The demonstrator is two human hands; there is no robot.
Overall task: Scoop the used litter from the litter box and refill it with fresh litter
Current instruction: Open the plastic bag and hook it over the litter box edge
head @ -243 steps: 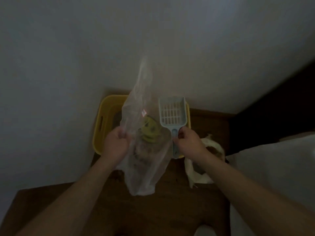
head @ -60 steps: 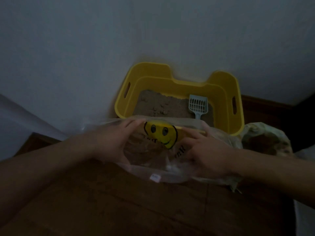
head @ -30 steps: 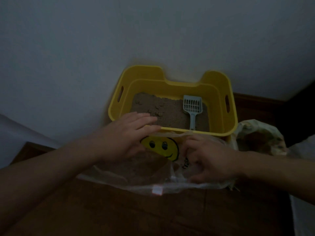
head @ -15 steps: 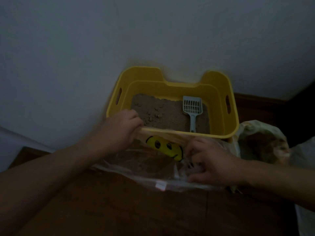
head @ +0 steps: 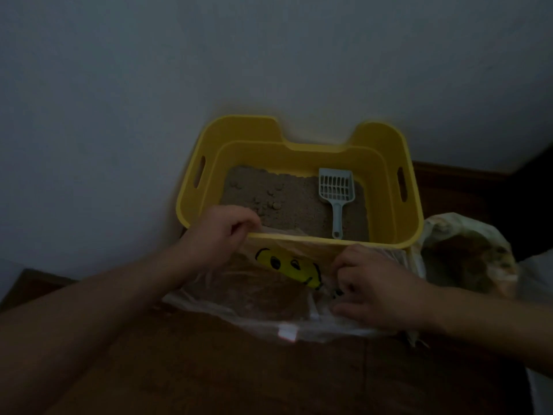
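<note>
Litter box (head: 299, 157) of yellow plastic sits on a wooden floor (head: 269, 378) against a pale wall (head: 209, 70), holding brown litter (head: 287, 199) and a pale blue slotted scoop (head: 335, 187) lying at its right, handle pointing near. Just near of it lies a clear plastic bag (head: 269, 295) with a yellow smiley face — its top edge at the box's near rim. Left hand (head: 221, 235) pinches that edge at the near-left corner; right hand (head: 374, 286) grasps the bag's right side, fingers curled.
</note>
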